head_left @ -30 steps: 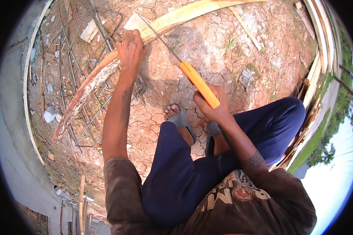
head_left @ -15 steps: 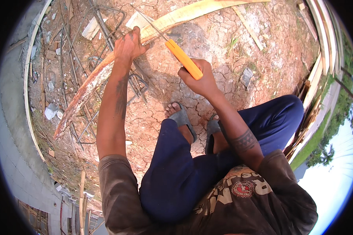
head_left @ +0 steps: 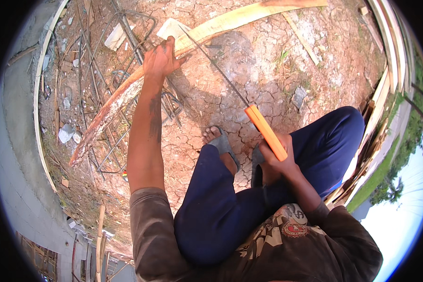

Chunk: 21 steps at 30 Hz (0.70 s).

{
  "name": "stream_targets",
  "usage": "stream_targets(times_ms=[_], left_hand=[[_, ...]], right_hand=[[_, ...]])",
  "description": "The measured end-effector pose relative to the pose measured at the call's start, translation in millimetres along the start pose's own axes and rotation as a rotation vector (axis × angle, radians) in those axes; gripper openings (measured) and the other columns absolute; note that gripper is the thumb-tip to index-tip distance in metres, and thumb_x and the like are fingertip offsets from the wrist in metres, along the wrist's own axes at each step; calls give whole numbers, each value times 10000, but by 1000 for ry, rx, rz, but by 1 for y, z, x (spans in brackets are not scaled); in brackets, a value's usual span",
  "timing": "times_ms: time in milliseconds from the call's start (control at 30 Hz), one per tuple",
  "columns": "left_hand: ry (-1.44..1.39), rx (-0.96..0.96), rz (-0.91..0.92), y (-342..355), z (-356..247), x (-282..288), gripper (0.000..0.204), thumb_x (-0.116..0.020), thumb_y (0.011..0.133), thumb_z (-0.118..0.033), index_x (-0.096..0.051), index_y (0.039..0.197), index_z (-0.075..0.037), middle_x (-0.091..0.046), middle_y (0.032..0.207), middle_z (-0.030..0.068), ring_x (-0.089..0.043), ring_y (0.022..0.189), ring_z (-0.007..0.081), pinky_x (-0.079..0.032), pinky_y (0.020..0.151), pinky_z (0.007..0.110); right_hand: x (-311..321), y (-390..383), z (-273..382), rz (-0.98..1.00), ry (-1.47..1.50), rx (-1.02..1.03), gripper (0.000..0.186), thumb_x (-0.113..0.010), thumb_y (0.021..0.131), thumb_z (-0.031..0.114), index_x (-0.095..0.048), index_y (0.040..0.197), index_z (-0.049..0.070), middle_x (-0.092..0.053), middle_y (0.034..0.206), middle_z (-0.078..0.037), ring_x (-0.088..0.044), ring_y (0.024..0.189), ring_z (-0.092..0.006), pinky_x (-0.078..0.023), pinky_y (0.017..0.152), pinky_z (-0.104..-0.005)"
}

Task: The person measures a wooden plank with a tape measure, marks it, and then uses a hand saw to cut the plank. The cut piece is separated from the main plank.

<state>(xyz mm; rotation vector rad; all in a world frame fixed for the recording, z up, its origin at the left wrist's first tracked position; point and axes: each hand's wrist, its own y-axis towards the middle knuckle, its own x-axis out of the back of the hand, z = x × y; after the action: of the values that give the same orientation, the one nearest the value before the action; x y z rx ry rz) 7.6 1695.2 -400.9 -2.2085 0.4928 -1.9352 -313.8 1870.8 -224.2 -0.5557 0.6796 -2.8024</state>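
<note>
A long, pale wooden plank [head_left: 235,19] with rough, bark-like wood along its lower left part lies slantwise in front of me. My left hand [head_left: 160,58] grips it near its middle, fingers over the top and thumb along the near edge. In my right hand [head_left: 281,148], close to my right knee, is the orange handle of a handsaw [head_left: 264,129]. Its thin dark blade runs up and left from the handle. The tip end of the blade rests across the plank, just right of my left hand.
Bent steel bars [head_left: 91,70] lie tangled under and beside the plank's left part. Behind it is a pale block [head_left: 173,29]. A thin wood strip [head_left: 301,38] lies on cracked reddish soil. More boards [head_left: 394,42] are stacked at the right. My sandalled feet [head_left: 221,143] are below the saw.
My right hand has drawn the handsaw back toward me, down and to the right, so more blade shows on the near side. My left hand stays on the plank.
</note>
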Motion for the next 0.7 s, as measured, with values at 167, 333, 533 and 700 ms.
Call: stream_targets(times_ms=[167, 333, 533, 700], left_hand=[[-22, -61, -74, 16, -14, -21, 866, -703, 808, -659, -442, 1408, -92, -738, 1027, 172, -694, 996, 389, -528, 861, 492], [-7, -43, -117, 0, 3, -9, 884, -689, 825, -659, -429, 1456, -97, -738, 1027, 178, -692, 1024, 375, -507, 913, 494], [14, -13, -46, 9, -14, -10, 891, -691, 810, -674, -439, 1452, -110, -715, 1148, 188, -688, 1082, 342, -462, 997, 468], [0, 7, -27, 4, 0, 3, 902, -712, 791, -669, -441, 1403, -64, -731, 1009, 234, -700, 1011, 392, -528, 859, 508]], right_hand=[[-38, 101, -25, -3, 13, 32, 104, -641, 815, 65, -632, 736, -2, -547, 569, -23, -545, 554, -73, -441, 522, -302], [-9, 0, -17, 10, -6, 22, 79, -639, 817, 60, -642, 770, -4, -565, 597, -24, -558, 575, -71, -458, 543, -292], [-47, 96, -37, 18, 91, 91, 114, -674, 790, 73, -610, 740, -7, -557, 589, -39, -503, 524, -104, -417, 517, -309], [-24, 0, -39, -11, -29, 66, 99, -673, 792, 76, -620, 753, 2, -578, 594, -72, -569, 534, -133, -454, 536, -327]])
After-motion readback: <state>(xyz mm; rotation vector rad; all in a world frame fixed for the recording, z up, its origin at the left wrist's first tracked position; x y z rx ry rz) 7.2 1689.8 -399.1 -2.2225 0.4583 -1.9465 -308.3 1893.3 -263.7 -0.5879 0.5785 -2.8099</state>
